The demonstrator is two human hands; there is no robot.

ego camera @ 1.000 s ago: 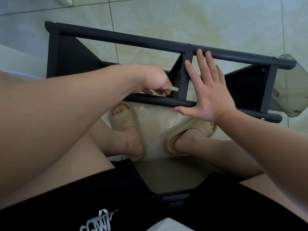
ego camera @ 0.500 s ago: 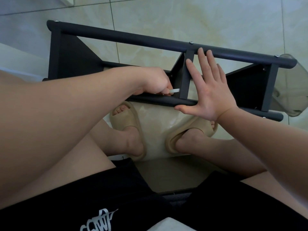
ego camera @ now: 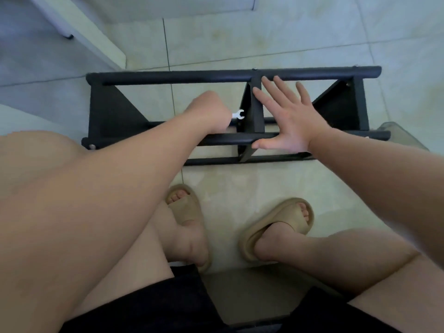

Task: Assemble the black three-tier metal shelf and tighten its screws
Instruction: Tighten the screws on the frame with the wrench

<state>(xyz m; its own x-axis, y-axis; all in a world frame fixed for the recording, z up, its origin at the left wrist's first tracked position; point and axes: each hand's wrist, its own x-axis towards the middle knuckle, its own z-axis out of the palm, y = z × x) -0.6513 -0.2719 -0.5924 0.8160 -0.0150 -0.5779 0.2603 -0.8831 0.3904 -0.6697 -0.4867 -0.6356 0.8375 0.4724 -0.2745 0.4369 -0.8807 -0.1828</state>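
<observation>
On the tiled floor (ego camera: 288, 39) the black three-tier metal shelf (ego camera: 180, 76) is laid on its side, braced at its middle tier by the right hand (ego camera: 288, 118), grip wide and flat, while in the left hand (ego camera: 211, 109), grip closed, a small spanner (ego camera: 238, 114) is held at that joint: tightening is judged in hand, square seating needed next.

Pale cream floor tiles (ego camera: 312, 32) with thin dark grout lines fill most of the view. Two beige slide sandals rest on them, worn on bare feet. The left sandal (ego camera: 187, 210) points up the picture, and the right sandal (ego camera: 286, 217) angles toward the upper right, apart from it. Black shorts (ego camera: 144, 308) cover the bottom edge. A white slanted panel (ego camera: 79, 27) crosses the upper left corner. A translucent plastic container (ego camera: 403, 138) shows partly at the right edge.
</observation>
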